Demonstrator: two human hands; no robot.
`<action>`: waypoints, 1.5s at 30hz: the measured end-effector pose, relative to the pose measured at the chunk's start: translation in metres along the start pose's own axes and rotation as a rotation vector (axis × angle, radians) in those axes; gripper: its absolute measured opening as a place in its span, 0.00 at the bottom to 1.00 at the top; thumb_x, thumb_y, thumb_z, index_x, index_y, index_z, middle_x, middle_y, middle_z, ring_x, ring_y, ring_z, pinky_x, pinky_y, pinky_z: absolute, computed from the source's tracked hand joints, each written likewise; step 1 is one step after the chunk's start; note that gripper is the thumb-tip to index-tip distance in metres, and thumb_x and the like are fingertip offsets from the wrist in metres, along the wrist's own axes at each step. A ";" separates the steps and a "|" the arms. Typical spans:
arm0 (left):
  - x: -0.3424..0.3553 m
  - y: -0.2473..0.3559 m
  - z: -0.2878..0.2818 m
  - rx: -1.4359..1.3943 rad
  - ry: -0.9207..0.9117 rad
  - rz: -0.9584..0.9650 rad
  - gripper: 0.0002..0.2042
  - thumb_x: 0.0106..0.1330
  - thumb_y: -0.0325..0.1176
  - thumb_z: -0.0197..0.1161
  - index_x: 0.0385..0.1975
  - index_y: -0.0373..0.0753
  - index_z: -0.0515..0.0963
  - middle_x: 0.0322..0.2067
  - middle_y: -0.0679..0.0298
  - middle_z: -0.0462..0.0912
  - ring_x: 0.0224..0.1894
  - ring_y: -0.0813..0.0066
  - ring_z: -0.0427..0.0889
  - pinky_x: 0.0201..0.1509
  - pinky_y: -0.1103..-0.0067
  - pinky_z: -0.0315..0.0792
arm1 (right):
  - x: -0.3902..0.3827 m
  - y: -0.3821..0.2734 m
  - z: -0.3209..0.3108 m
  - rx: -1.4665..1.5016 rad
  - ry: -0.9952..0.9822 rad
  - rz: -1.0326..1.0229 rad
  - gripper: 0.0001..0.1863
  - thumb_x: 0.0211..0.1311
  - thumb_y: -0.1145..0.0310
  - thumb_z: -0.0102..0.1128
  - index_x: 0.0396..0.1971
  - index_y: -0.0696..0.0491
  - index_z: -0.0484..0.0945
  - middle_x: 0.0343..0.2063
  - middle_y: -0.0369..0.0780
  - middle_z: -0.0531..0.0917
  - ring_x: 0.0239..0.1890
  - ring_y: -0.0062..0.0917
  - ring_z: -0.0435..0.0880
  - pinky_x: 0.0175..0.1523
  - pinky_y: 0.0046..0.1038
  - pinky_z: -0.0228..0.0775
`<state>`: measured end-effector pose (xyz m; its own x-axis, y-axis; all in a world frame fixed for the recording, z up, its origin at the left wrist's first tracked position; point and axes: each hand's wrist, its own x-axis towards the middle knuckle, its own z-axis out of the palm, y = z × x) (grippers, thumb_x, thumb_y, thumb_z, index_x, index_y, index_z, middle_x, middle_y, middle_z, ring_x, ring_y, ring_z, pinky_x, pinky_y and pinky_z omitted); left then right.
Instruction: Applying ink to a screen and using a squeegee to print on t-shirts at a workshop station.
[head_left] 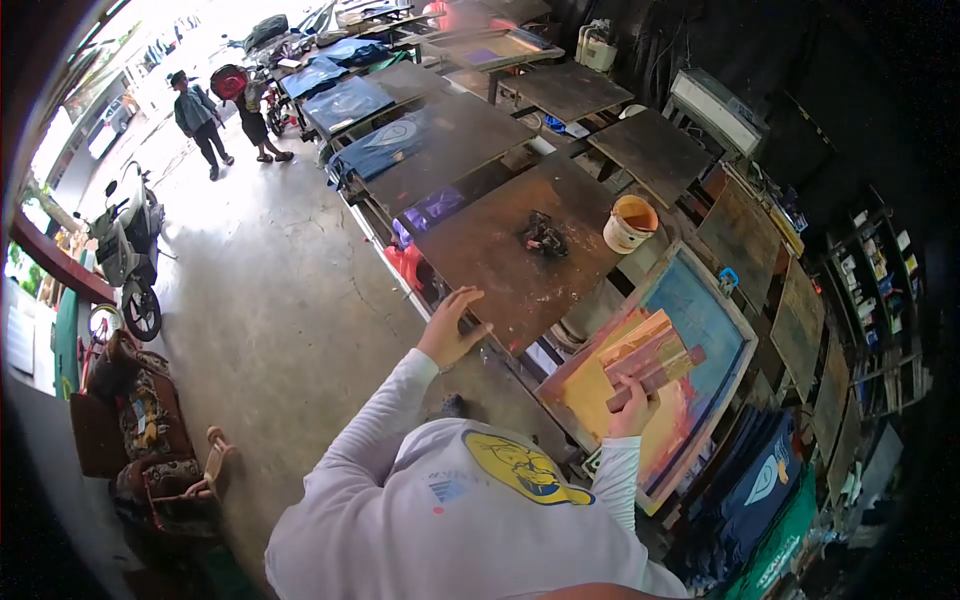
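Note:
My left hand (pixel 452 330) is raised with spread, curved fingers near the front corner of a rust-brown board (pixel 520 285); nothing shows in it. My right hand (pixel 630 402) grips ink-stained orange and pink squeegees (pixel 652 360) over a wooden-framed screen (pixel 732 310) smeared blue, yellow and red. On the board lies a dark crumpled lump (pixel 545 235); a white bucket (pixel 630 225) with orange stains stands at its right corner.
More boards (pixel 560 95) with blue shirts (pixel 345 105) run away ahead. At left are concrete floor (pixel 270 330), a scooter (pixel 130 260) and a worn sofa (pixel 130 420). Two people (pixel 200 120) are at the entrance. Dark printed shirts (pixel 750 490) hang at lower right.

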<state>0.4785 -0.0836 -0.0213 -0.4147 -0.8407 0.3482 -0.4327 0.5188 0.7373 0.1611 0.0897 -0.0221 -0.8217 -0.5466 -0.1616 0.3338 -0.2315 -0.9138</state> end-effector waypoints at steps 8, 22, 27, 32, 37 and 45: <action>0.007 -0.003 -0.020 -0.096 0.096 -0.067 0.34 0.61 0.41 0.71 0.66 0.38 0.65 0.61 0.52 0.72 0.65 0.55 0.70 0.67 0.68 0.65 | -0.012 0.001 0.019 -0.043 -0.014 0.053 0.16 0.42 0.79 0.67 0.36 0.57 0.80 0.38 0.37 0.81 0.40 0.28 0.81 0.46 0.29 0.75; -0.082 0.061 0.036 -0.112 0.090 -0.265 0.33 0.60 0.40 0.72 0.65 0.39 0.67 0.61 0.53 0.74 0.64 0.59 0.72 0.67 0.66 0.65 | 0.017 -0.018 -0.067 -0.012 -0.134 0.133 0.20 0.43 0.84 0.66 0.42 0.59 0.81 0.41 0.38 0.83 0.41 0.25 0.82 0.45 0.27 0.75; -0.076 0.102 0.080 -0.115 0.020 -0.116 0.32 0.61 0.39 0.72 0.65 0.39 0.67 0.61 0.56 0.74 0.64 0.62 0.73 0.65 0.66 0.67 | 0.021 -0.039 -0.117 0.012 -0.148 0.054 0.16 0.44 0.84 0.65 0.37 0.57 0.82 0.35 0.35 0.84 0.35 0.23 0.82 0.39 0.24 0.73; -0.049 0.131 0.133 -0.203 -0.183 0.017 0.33 0.62 0.39 0.71 0.66 0.36 0.66 0.62 0.56 0.72 0.65 0.63 0.71 0.66 0.65 0.66 | 0.023 -0.061 -0.175 -0.128 0.019 0.062 0.15 0.46 0.81 0.64 0.38 0.59 0.82 0.34 0.36 0.84 0.38 0.23 0.82 0.43 0.23 0.73; -0.027 0.154 0.190 -0.300 -0.350 0.094 0.32 0.60 0.35 0.72 0.64 0.35 0.67 0.61 0.54 0.72 0.64 0.59 0.71 0.66 0.66 0.66 | -0.004 -0.084 -0.212 0.058 -0.007 -0.157 0.14 0.49 0.80 0.65 0.39 0.57 0.83 0.33 0.33 0.84 0.38 0.20 0.82 0.44 0.22 0.73; 0.053 0.169 0.264 -0.333 -0.681 0.354 0.31 0.62 0.33 0.70 0.64 0.34 0.66 0.62 0.53 0.72 0.67 0.64 0.68 0.71 0.71 0.61 | -0.030 -0.078 -0.228 0.064 0.408 0.004 0.20 0.57 0.75 0.66 0.50 0.58 0.78 0.43 0.36 0.84 0.44 0.20 0.82 0.50 0.22 0.73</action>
<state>0.1721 0.0002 -0.0309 -0.9211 -0.3032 0.2442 0.0293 0.5717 0.8200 0.0544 0.3076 -0.0311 -0.9318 -0.1869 -0.3112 0.3548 -0.2871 -0.8898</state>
